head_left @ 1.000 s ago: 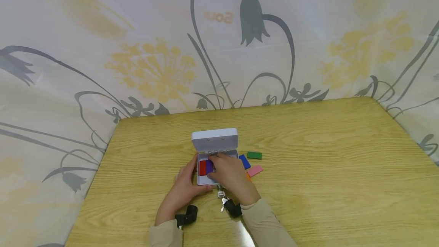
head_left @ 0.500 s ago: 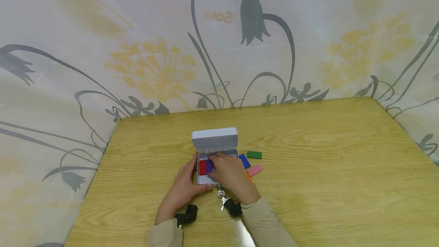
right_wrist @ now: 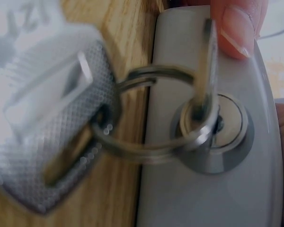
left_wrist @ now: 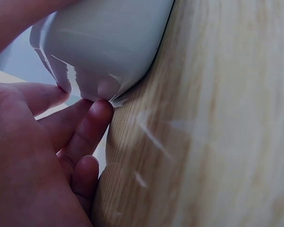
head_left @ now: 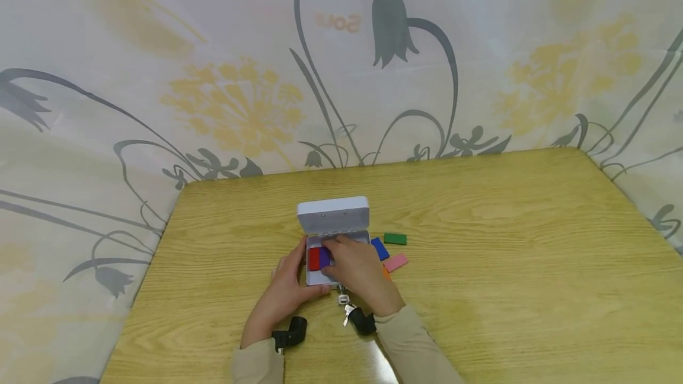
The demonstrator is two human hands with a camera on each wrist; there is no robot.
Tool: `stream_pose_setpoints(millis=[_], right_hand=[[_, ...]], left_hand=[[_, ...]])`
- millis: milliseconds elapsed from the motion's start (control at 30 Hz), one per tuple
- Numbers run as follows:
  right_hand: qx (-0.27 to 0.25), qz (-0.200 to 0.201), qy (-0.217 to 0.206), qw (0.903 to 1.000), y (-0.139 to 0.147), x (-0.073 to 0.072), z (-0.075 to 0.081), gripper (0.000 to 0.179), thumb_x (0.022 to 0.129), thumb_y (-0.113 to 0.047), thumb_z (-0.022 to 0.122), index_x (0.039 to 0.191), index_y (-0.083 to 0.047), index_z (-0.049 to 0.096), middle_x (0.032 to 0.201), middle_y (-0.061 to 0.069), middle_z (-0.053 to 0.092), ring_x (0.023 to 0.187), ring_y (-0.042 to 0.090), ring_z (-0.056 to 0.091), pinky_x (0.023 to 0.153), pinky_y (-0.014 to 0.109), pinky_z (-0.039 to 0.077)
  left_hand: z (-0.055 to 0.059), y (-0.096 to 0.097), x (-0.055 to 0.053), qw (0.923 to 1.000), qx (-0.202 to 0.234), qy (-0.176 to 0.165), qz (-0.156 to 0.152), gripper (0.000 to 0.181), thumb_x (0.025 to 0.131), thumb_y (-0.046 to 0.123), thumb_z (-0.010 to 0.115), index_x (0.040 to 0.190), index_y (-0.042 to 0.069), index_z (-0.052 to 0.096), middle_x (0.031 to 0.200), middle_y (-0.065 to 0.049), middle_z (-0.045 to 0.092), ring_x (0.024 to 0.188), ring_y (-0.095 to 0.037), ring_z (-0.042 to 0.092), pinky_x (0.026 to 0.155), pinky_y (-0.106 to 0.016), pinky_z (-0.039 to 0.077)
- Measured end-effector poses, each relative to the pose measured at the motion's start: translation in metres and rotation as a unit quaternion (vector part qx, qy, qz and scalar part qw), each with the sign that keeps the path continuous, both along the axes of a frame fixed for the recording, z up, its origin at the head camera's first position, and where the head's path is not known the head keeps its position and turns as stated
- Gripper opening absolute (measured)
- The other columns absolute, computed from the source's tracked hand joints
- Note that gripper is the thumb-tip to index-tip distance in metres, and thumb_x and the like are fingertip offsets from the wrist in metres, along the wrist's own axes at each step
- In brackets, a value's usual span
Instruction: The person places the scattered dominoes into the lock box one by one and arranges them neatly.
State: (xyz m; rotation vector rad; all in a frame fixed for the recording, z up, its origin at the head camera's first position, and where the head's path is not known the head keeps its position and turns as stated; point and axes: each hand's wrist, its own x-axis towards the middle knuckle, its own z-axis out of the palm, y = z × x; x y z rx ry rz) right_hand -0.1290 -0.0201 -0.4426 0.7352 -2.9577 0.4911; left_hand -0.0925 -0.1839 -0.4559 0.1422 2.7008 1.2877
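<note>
A small white metal box (head_left: pixel 333 216) stands on the table with its lid raised. Inside, at the left, a red block (head_left: pixel 314 259) and a purple block (head_left: pixel 324 258) lie side by side. My left hand (head_left: pixel 285 289) holds the box by its left side, thumb along the front; fingertips (left_wrist: pixel 102 111) touch a lower corner in the left wrist view. My right hand (head_left: pixel 360 268) reaches into the box and pinches the purple block between thumb and fingers. It covers the box's right part. A key (right_wrist: pixel 206 90) sits in the front lock (right_wrist: pixel 232 123).
A second key (right_wrist: pixel 52 109) hangs from the ring (right_wrist: pixel 151 156). Right of the box lie a green block (head_left: pixel 395 239), a blue block (head_left: pixel 380 249), a pink block (head_left: pixel 396 263) and a partly hidden orange block (head_left: pixel 386 273). A patterned curtain (head_left: pixel 341 64) rises behind the table (head_left: pixel 507 242).
</note>
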Motion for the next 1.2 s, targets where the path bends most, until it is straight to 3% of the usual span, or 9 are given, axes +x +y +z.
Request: stream_pose_setpoints(millis=[367,567,700,867,1200], right_hand=[[-0.019,0.019,-0.011,0.9996,0.005,-0.001,0.004,0.049,0.072,-0.037,0.072,0.116,-0.021,0.060,0.103,-0.005,0.060,0.084,0.012,0.058,0.066,0.032,0.046],[-0.090,0.033,-0.043,0.9944,0.012,-0.004,0.006,0.035,0.080,-0.034,0.065,0.111,-0.019,0.062,0.078,-0.010,0.052,0.065,0.006,0.047,0.055,0.024,0.038],[-0.152,0.061,-0.053,0.9851,0.018,-0.003,0.008,0.029,0.085,-0.032,0.060,0.111,-0.018,0.062,0.075,-0.013,0.048,0.062,0.004,0.044,0.055,0.021,0.037],[-0.172,0.087,-0.046,0.9802,0.029,0.000,0.010,0.028,0.087,-0.032,0.058,0.111,-0.019,0.061,0.075,-0.014,0.050,0.064,0.002,0.046,0.057,0.020,0.039],[-0.191,0.065,-0.060,0.9775,0.053,0.009,0.018,0.028,0.086,-0.028,0.059,0.111,-0.015,0.062,0.077,-0.015,0.052,0.068,0.002,0.048,0.060,0.021,0.040]], left_hand=[[0.000,0.000,-0.001,1.0000,-0.002,-0.003,-0.003,0.106,0.059,0.055,0.075,0.143,0.035,0.012,0.141,0.004,0.029,0.113,-0.017,0.031,0.094,-0.045,0.024],[0.001,0.001,0.000,1.0000,0.003,0.002,-0.007,0.106,0.060,0.054,0.075,0.143,0.031,0.013,0.142,0.001,0.028,0.115,-0.019,0.031,0.093,-0.048,0.024],[0.000,0.000,0.000,1.0000,0.000,-0.005,0.001,0.107,0.059,0.053,0.076,0.143,0.032,0.013,0.141,0.001,0.029,0.116,-0.019,0.030,0.093,-0.048,0.024],[0.001,0.001,0.001,0.9999,0.001,-0.015,0.007,0.107,0.058,0.054,0.076,0.142,0.035,0.013,0.139,0.003,0.030,0.113,-0.018,0.031,0.093,-0.046,0.026],[0.000,0.001,-0.001,0.9998,-0.006,-0.019,0.002,0.107,0.057,0.057,0.074,0.142,0.036,0.012,0.140,0.003,0.029,0.117,-0.019,0.029,0.093,-0.048,0.026]])
